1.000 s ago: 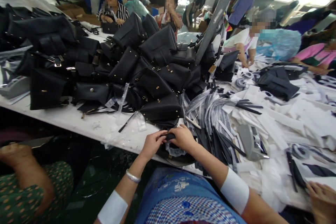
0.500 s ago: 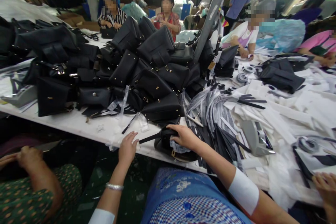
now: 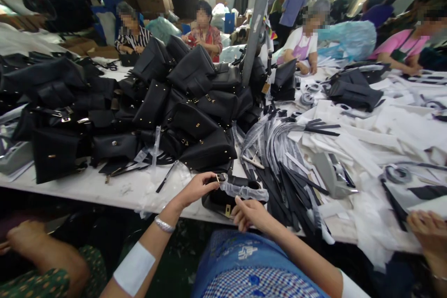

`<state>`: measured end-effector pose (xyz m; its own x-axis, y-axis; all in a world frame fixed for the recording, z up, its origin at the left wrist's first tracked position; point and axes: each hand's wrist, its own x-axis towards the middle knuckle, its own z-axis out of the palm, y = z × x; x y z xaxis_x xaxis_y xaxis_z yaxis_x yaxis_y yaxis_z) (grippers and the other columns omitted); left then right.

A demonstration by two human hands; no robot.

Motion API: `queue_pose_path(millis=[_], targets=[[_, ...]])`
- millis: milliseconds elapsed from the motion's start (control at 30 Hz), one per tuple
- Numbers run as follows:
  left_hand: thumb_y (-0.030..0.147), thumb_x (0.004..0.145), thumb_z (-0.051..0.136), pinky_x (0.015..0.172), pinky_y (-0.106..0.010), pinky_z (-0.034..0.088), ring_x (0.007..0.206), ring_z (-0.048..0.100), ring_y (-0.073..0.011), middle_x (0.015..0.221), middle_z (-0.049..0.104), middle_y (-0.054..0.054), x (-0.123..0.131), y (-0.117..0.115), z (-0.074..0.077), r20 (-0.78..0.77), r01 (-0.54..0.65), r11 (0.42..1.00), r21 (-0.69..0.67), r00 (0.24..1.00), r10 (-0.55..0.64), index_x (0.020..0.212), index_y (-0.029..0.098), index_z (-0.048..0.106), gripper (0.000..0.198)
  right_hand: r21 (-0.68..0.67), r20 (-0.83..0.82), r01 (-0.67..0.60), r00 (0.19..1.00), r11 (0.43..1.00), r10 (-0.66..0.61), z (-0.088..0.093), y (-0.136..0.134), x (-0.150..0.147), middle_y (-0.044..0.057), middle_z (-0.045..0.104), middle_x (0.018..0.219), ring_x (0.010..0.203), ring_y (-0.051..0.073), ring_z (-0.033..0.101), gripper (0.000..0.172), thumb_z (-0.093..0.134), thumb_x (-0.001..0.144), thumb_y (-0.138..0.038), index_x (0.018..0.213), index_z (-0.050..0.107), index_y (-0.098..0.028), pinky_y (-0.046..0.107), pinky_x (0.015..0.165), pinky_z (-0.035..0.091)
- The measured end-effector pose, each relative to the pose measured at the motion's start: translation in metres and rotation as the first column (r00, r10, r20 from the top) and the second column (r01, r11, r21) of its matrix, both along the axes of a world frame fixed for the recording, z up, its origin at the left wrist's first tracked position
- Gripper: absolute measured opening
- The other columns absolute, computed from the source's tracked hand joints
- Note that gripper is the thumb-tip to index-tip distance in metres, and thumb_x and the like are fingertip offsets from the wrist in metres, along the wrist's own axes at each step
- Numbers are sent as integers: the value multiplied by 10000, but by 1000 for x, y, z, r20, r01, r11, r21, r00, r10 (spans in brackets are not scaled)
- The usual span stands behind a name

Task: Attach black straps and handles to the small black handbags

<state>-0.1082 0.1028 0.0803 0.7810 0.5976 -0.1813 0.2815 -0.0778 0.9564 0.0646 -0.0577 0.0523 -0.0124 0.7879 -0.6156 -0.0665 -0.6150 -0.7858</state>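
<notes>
A small black bag (image 3: 223, 198) lies at the near edge of the white table (image 3: 104, 186), in front of me. My left hand (image 3: 197, 188) pinches its strap end by a gold buckle (image 3: 220, 177). A strip of clear plastic wrap (image 3: 244, 191) runs from the buckle to the right. My right hand (image 3: 249, 213) is closed on the wrap just below the bag. Both forearms wear white bands.
A big heap of black handbags (image 3: 188, 102) fills the table's left and middle. Wrapped black straps (image 3: 279, 158) and white paper (image 3: 377, 144) spread to the right. A grey post (image 3: 254, 28) rises behind. Other people sit around; someone's arm (image 3: 42, 251) lies at lower left, a hand (image 3: 428, 233) at lower right.
My left hand came back from the table edge to the bag's strap buckle. My right hand dropped from the top of the bag and pulled plastic wrap off it.
</notes>
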Motion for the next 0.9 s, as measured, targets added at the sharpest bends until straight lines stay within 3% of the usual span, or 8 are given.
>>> queue_pose_path(millis=[133, 200, 267, 367, 467, 567, 733, 900], targets=[[358, 791, 671, 818, -289, 470, 881, 615, -200, 940, 696, -72, -1, -8, 14, 37, 35, 995, -97, 999, -31, 999, 140, 676, 301, -12, -479, 393, 805, 920, -350, -18, 5, -5, 109, 666, 1150, 970, 184, 673, 486, 572, 836, -592, 1102, 614, -188, 335, 858, 544], [378, 784, 684, 845, -306, 469, 891, 617, -209, 940, 694, -80, -3, -11, 21, 33, 49, 991, -125, 998, -46, 1005, 140, 678, 325, 43, -534, 558, 714, 828, -453, -11, 21, 8, 62, 677, 1126, 996, 177, 663, 399, 668, 804, -500, 1071, 628, -207, 331, 884, 543], [417, 769, 700, 882, -339, 466, 929, 617, -230, 971, 693, -93, -6, -14, 26, 49, 53, 987, -155, 998, -46, 1069, 146, 668, 406, 106, -498, 648, 691, 754, -524, 3, 39, 30, 30, 707, 983, 872, 157, 684, 311, 730, 771, -413, 976, 651, -193, 292, 785, 581], [508, 770, 674, 948, -392, 439, 1024, 599, -277, 1084, 676, -129, -5, -20, 30, 151, 124, 968, -219, 984, -92, 1184, 141, 634, 554, 174, -383, 653, 734, 737, -560, 28, 64, 67, 22, 703, 803, 677, 127, 664, 242, 705, 799, -391, 871, 661, -164, 228, 611, 580], [534, 857, 547, 932, -391, 443, 995, 606, -269, 1060, 689, -134, 8, -34, 26, 197, 145, 956, -254, 976, -96, 1132, 133, 672, 503, 208, -362, 648, 747, 733, -557, 45, 76, 82, 50, 716, 828, 721, 147, 679, 298, 599, 871, -456, 894, 659, -166, 246, 654, 579], [460, 907, 502, 873, -350, 459, 902, 617, -231, 943, 716, -104, 24, -48, 18, 161, 83, 972, -221, 986, -47, 1046, 136, 716, 412, 230, -472, 655, 722, 719, -506, 48, 71, 67, 81, 724, 1000, 944, 197, 682, 376, 503, 907, -519, 1011, 641, -185, 321, 831, 557], [406, 886, 563, 904, -339, 444, 969, 611, -244, 997, 718, -93, 32, -61, 13, 204, 113, 965, -235, 977, -64, 1089, 144, 706, 360, 205, -526, 550, 760, 810, -383, 42, 46, 35, 106, 719, 1068, 1074, 217, 644, 364, 651, 841, -400, 1119, 627, -165, 359, 977, 469], [399, 867, 593, 902, -329, 435, 972, 603, -245, 1012, 714, -86, 36, -69, 8, 235, 63, 967, -249, 972, -3, 1084, 147, 705, 352, 155, -543, 667, 674, 729, -501, 51, 44, 39, 111, 715, 1076, 1016, 217, 671, 300, 700, 807, -337, 1035, 661, -147, 359, 958, 491]])
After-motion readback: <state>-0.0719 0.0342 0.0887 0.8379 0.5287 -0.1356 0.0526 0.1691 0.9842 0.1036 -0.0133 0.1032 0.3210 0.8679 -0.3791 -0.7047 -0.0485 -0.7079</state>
